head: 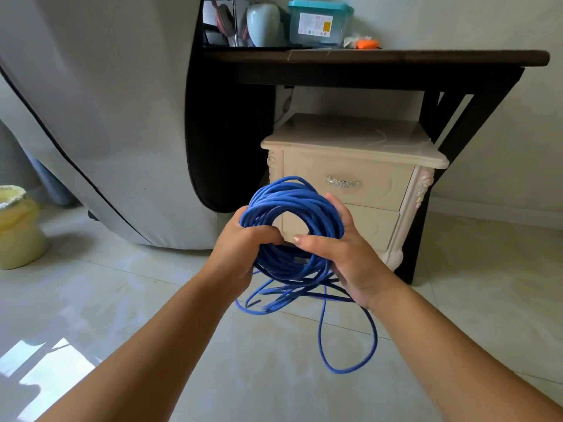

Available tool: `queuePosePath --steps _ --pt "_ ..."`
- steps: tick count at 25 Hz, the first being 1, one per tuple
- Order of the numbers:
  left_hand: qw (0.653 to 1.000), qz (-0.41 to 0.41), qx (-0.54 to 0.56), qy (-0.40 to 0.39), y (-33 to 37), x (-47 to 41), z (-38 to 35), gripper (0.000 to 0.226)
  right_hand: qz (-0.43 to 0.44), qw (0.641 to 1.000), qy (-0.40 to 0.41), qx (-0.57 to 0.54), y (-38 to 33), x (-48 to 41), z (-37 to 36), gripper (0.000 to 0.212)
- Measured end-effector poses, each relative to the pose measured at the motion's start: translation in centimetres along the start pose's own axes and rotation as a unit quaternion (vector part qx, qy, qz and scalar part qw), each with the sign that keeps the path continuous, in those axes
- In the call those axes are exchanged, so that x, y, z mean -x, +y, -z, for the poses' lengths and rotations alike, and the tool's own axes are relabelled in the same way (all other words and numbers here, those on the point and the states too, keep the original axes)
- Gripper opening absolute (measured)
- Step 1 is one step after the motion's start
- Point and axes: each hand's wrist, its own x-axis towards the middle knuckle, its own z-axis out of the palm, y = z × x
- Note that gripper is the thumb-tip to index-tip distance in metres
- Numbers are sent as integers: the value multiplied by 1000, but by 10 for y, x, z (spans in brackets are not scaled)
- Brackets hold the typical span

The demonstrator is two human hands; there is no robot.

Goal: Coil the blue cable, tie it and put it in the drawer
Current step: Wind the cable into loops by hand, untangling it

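Centre frame, my left hand (243,248) and right hand (341,254) both grip the blue cable (292,208) coil; loose loops trail onto open floor (152,300).

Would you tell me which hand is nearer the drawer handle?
Right: the right hand holds the blue cable below the drawer handle; the left hand is further left.

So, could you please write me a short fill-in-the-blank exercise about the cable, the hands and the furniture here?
1. The left hand and right hand both grip the coiled cable, whose colour is ____.
2. Part of it hangs loose towards the tiled ____.
3. Both drawers of the cream nightstand are ____.
4. On the dark table, the teal-lidded box stands to the ____ of the pale vase.
Missing words: blue; floor; closed; right.
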Motion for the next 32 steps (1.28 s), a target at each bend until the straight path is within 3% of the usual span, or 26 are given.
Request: queuePosePath --steps 3,5,8,12,14,17,20,23,25,28,32 --pt "998 9 9 -54 0 8 -10 37 26 994 108 -14 2 -8 0 54" --pt "997 10 -18 -81 3 11 -14 23 18 989 148 -9 0 -11 1 38" --pt "987 13 -97 -126 10 11 -9 21 12 988 153 -25 -8 -11 4 31" --pt "970 73 -96 -210 7 2 19 50 -31 982 182 -44 -11 -8 11 23" --pt "961 102 -97 -240 -2 -1 30 64 -94 963 223 -117 -10 -9 18 15" --pt "909 112 -301 -265 -24 4 26 69 -152 930 244 -230 -15 -8 23 14" --pt "848 5 -479 -228 -40 2 11 62 -167 921 235 -263 -17 -9 25 16" --pt "812 -80 -541 -204 -38 -4 7 41 -177 919 228 -267 -15 -11 25 12" --pt "821 -65 -522 -222 -37 -7 10 24 -187 914 229 -279 -15 -14 29 10" --pt "882 -26 -430 -190 -31 -11 19 6 -183 902 234 -312 -17 -17 42 7" --pt "921 -46 -370 -109 -21 -15 39 4 -165 889 262 -338 -21 -19 62 12"
